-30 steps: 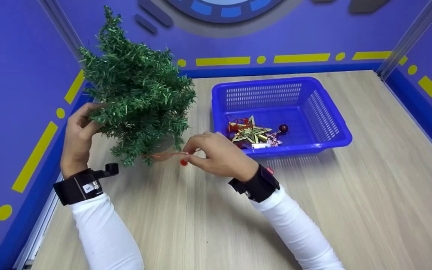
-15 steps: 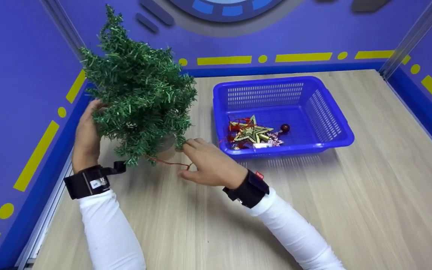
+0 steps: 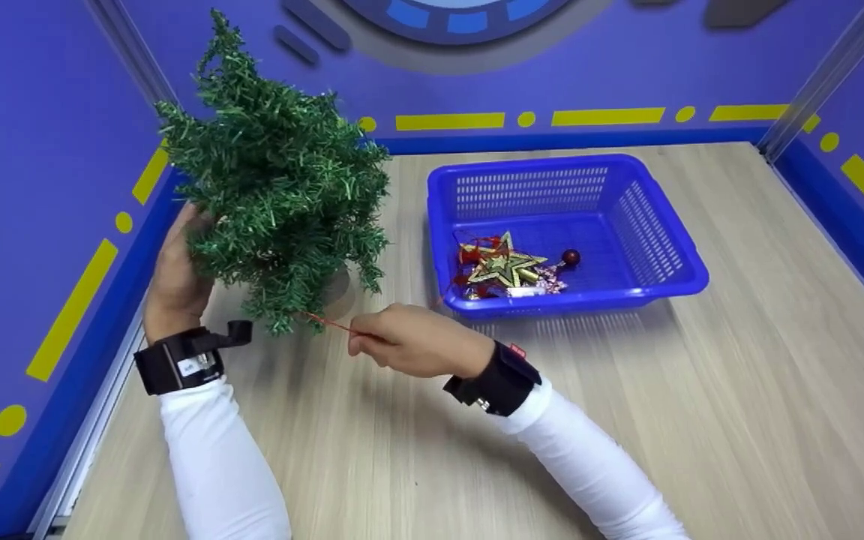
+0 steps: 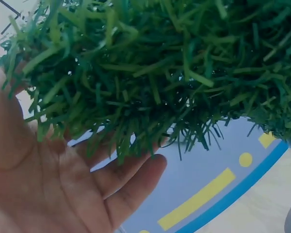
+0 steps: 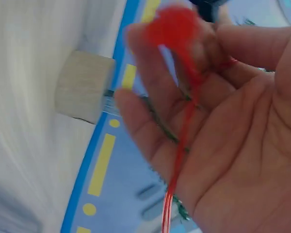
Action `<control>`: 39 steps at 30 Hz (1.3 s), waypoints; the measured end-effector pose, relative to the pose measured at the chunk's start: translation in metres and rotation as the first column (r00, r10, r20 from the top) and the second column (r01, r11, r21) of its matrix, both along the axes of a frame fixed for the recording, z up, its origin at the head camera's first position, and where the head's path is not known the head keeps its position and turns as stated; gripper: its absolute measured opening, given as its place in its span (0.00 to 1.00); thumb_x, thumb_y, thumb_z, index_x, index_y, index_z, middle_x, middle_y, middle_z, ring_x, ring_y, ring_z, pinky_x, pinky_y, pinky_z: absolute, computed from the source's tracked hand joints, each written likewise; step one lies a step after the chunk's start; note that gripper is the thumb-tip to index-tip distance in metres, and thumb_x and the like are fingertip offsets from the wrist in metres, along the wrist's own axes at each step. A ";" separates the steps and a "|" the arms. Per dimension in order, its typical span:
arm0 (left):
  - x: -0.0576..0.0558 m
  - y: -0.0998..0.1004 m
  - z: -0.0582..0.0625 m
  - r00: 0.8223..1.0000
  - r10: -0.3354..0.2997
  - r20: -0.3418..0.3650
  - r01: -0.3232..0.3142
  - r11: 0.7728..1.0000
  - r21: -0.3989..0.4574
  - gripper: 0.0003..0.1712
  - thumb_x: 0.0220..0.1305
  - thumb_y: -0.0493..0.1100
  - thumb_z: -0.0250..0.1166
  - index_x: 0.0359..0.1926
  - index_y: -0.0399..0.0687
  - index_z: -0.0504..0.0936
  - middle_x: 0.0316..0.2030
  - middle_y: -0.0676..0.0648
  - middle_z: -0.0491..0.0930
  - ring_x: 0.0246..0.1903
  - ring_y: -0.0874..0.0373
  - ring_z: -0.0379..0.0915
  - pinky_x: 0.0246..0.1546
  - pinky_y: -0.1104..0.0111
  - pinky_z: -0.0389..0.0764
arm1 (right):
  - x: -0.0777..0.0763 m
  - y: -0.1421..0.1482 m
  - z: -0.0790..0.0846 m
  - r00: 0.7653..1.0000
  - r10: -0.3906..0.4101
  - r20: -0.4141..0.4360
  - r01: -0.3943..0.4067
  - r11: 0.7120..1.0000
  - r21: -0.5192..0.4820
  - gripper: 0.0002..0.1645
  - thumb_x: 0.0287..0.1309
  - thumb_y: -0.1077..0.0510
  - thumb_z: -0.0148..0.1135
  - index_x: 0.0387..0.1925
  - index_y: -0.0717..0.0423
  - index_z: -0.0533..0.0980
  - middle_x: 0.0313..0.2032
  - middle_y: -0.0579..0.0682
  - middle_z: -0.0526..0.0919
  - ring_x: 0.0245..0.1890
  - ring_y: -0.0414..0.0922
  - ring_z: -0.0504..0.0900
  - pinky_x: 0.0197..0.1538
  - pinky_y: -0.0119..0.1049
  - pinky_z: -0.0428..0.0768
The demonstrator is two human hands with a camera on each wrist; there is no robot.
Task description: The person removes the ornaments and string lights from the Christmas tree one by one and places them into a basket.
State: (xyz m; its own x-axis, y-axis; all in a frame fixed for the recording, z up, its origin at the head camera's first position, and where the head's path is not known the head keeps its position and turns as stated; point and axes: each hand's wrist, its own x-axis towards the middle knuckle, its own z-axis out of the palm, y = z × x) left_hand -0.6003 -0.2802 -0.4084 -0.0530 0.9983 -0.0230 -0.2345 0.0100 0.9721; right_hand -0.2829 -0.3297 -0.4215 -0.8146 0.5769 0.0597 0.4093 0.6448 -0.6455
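A small green artificial Christmas tree (image 3: 282, 172) stands at the left of the table. My left hand (image 3: 181, 281) rests against its left side, and in the left wrist view the fingers extend behind a branch (image 4: 136, 73). At the front right of the tree, my right hand (image 3: 421, 341) pinches a red string (image 3: 331, 323) that stretches taut to a low branch. A blurred red ornament (image 5: 177, 26) on a red cord shows before the right palm in the right wrist view; its kind is unclear.
A blue plastic basket (image 3: 563, 301) sits right of the tree. Inside lie a gold star (image 3: 505, 264), a dark red ball (image 3: 570, 257) and other small ornaments. A tan base (image 3: 338, 304) shows under the tree. Blue walls border the wooden table (image 3: 417, 472).
My left hand has moved right, closer against the branches. The right hand has shifted down and slightly left, its fingers closing on the red string, which is now pulled straight.
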 end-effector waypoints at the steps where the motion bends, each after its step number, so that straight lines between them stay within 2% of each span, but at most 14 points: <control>1: 0.001 0.000 -0.001 1.000 0.010 0.012 -0.010 1.000 0.007 0.39 0.81 0.55 0.42 0.82 0.51 0.39 0.72 0.48 0.56 0.79 0.55 0.24 0.73 0.51 0.16 | 0.003 0.000 0.004 1.000 0.004 -0.016 -0.004 1.000 -0.010 0.18 0.80 0.53 0.44 0.44 0.50 0.82 0.27 0.38 0.78 0.24 0.32 0.70 0.33 0.29 0.70; 4: 0.002 0.002 -0.003 0.999 0.041 0.024 -0.042 0.998 0.037 0.38 0.82 0.54 0.42 0.82 0.47 0.40 0.60 0.56 0.66 0.79 0.53 0.27 0.73 0.52 0.18 | 0.012 0.000 0.016 0.997 0.002 -0.074 -0.003 1.000 -0.019 0.20 0.81 0.52 0.43 0.46 0.50 0.83 0.33 0.41 0.83 0.26 0.33 0.71 0.37 0.30 0.74; 6: 0.001 0.003 -0.004 0.998 0.054 0.026 -0.055 0.998 0.038 0.38 0.81 0.53 0.44 0.82 0.48 0.41 0.55 0.60 0.67 0.78 0.52 0.31 0.74 0.52 0.23 | 0.017 0.000 0.023 0.992 -0.006 -0.127 0.002 0.999 -0.033 0.21 0.81 0.52 0.43 0.46 0.53 0.83 0.38 0.44 0.87 0.28 0.34 0.72 0.41 0.31 0.76; 9: -0.001 0.005 -0.005 0.996 0.093 0.017 -0.093 0.996 -0.009 0.41 0.78 0.54 0.51 0.82 0.52 0.44 0.61 0.55 0.65 0.78 0.53 0.33 0.75 0.51 0.28 | 0.024 -0.001 0.030 0.981 -0.031 -0.189 0.025 0.999 -0.039 0.21 0.80 0.51 0.44 0.48 0.55 0.83 0.36 0.45 0.85 0.29 0.36 0.72 0.42 0.31 0.76; 12: -0.004 0.006 -0.006 0.992 0.123 0.009 -0.122 0.991 -0.047 0.44 0.74 0.54 0.57 0.82 0.58 0.47 0.75 0.51 0.53 0.79 0.57 0.30 0.75 0.49 0.25 | 0.028 -0.002 0.034 0.971 -0.057 -0.232 0.052 0.998 -0.031 0.20 0.80 0.51 0.46 0.49 0.55 0.82 0.27 0.42 0.75 0.25 0.36 0.68 0.37 0.31 0.71; 15: -0.005 0.008 -0.008 0.987 0.158 0.020 -0.159 0.987 0.004 0.33 0.72 0.47 0.59 0.75 0.54 0.65 0.80 0.51 0.45 0.77 0.57 0.37 0.76 0.54 0.23 | 0.031 -0.003 0.038 0.962 -0.074 -0.262 0.077 0.997 -0.001 0.18 0.79 0.51 0.48 0.49 0.54 0.82 0.24 0.40 0.67 0.23 0.35 0.64 0.33 0.30 0.66; 18: -0.005 0.013 -0.011 0.981 0.192 0.022 -0.193 0.971 0.143 0.10 0.70 0.39 0.61 0.49 0.43 0.83 0.65 0.44 0.69 0.64 0.53 0.60 0.73 0.61 0.45 | 0.034 -0.002 0.041 0.955 -0.084 -0.286 0.093 0.996 0.016 0.17 0.79 0.52 0.49 0.48 0.53 0.82 0.24 0.38 0.67 0.22 0.34 0.63 0.31 0.30 0.65; 20: -0.004 0.016 -0.012 0.978 0.208 0.028 -0.209 0.949 0.234 0.05 0.69 0.35 0.62 0.35 0.40 0.83 0.46 0.45 0.77 0.52 0.53 0.68 0.64 0.63 0.58 | 0.036 -0.002 0.043 0.952 -0.089 -0.294 0.099 0.995 0.018 0.16 0.78 0.52 0.50 0.48 0.53 0.83 0.24 0.38 0.67 0.22 0.34 0.62 0.31 0.30 0.65; 22: -0.002 0.020 -0.012 0.975 0.219 0.046 -0.222 0.924 0.311 0.11 0.68 0.32 0.63 0.26 0.39 0.80 0.29 0.48 0.73 0.42 0.51 0.71 0.53 0.63 0.66 | 0.039 -0.001 0.045 0.951 -0.091 -0.296 0.099 0.995 0.015 0.16 0.78 0.53 0.50 0.48 0.54 0.83 0.24 0.39 0.67 0.22 0.34 0.61 0.31 0.30 0.65; 24: -0.001 0.022 -0.011 0.972 0.223 0.067 -0.232 0.905 0.356 0.15 0.67 0.30 0.63 0.21 0.39 0.76 0.24 0.50 0.71 0.38 0.53 0.71 0.48 0.64 0.70 | 0.043 0.000 0.047 0.950 -0.094 -0.298 0.103 0.995 0.014 0.16 0.78 0.53 0.50 0.48 0.55 0.83 0.23 0.39 0.66 0.21 0.35 0.61 0.31 0.30 0.64; 26: 0.000 0.022 -0.012 0.970 0.228 0.087 -0.244 0.892 0.381 0.18 0.66 0.30 0.64 0.19 0.39 0.72 0.22 0.50 0.69 0.36 0.53 0.71 0.45 0.64 0.72 | 0.046 0.001 0.049 0.949 -0.097 -0.300 0.106 0.994 0.014 0.17 0.78 0.53 0.50 0.48 0.55 0.83 0.23 0.41 0.66 0.21 0.36 0.61 0.32 0.31 0.65; 31: 0.000 0.022 -0.012 0.966 0.239 0.094 -0.257 0.883 0.392 0.21 0.65 0.30 0.66 0.18 0.39 0.69 0.21 0.50 0.68 0.34 0.54 0.71 0.44 0.65 0.72 | 0.057 0.004 0.054 0.938 -0.132 -0.321 0.142 0.990 0.008 0.17 0.78 0.53 0.50 0.49 0.54 0.84 0.31 0.42 0.81 0.26 0.36 0.68 0.40 0.32 0.74; 36: 0.000 0.023 -0.012 0.966 0.238 0.106 -0.260 0.884 0.390 0.19 0.65 0.29 0.66 0.18 0.39 0.70 0.21 0.50 0.69 0.33 0.55 0.71 0.43 0.66 0.73 | 0.074 0.007 0.061 0.916 -0.186 -0.356 0.192 0.981 -0.020 0.17 0.78 0.52 0.51 0.49 0.52 0.84 0.26 0.44 0.78 0.23 0.37 0.69 0.32 0.33 0.74; 39: -0.001 0.023 -0.012 0.966 0.232 0.112 -0.258 0.887 0.384 0.16 0.65 0.29 0.66 0.20 0.37 0.75 0.22 0.50 0.71 0.34 0.55 0.70 0.43 0.66 0.72 | 0.089 0.010 0.066 0.894 -0.227 -0.385 0.241 0.970 -0.014 0.16 0.76 0.52 0.53 0.48 0.53 0.85 0.29 0.44 0.80 0.27 0.39 0.74 0.35 0.33 0.76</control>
State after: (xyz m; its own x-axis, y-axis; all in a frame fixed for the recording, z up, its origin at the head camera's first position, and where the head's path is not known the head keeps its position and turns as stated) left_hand -0.6013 -0.2571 -0.4201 -0.3083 0.8819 0.3566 -0.2388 -0.4346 0.8684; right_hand -0.1940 -0.3199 -0.3560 -0.5671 0.7403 0.3610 0.2778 0.5845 -0.7623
